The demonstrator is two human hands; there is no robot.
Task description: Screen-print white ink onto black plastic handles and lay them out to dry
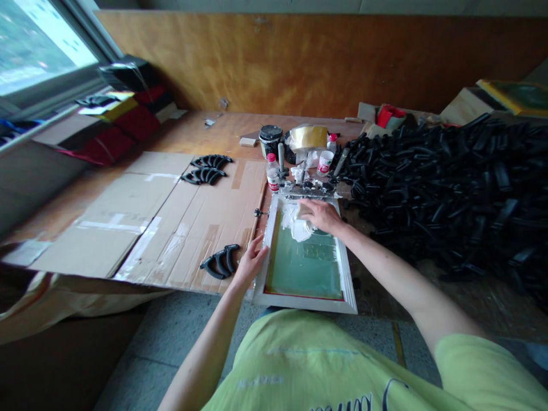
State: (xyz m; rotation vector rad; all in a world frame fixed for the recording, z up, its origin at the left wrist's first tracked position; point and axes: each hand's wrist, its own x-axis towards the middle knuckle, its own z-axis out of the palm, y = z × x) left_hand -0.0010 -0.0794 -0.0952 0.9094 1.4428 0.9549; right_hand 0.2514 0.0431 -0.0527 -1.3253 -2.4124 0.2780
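A screen printing frame (350, 279) with white rails and a green mesh lies in front of me. White ink (299, 229) is spread thickly on the mesh near its far end. My right hand (321, 216) is closed on a pale squeegee (305, 209), standing in that ink; the hand covers part of it. By the frame's left rail is my left hand (253, 260), its fingers apart and touching or very near the rail. Just left of it, black curved plastic pieces (220, 261) rest on flattened cardboard (171, 228). Hinge clamps (306, 187) are at the frame's far end.
Several more black curved pieces (208, 169) lie farther back on the cardboard. A large heap of black parts (445, 188) fills the right side. Behind the frame stand a bottle (273, 174), a paper cup (325, 162), an ink tub (270, 141) and a tape roll (308, 138).
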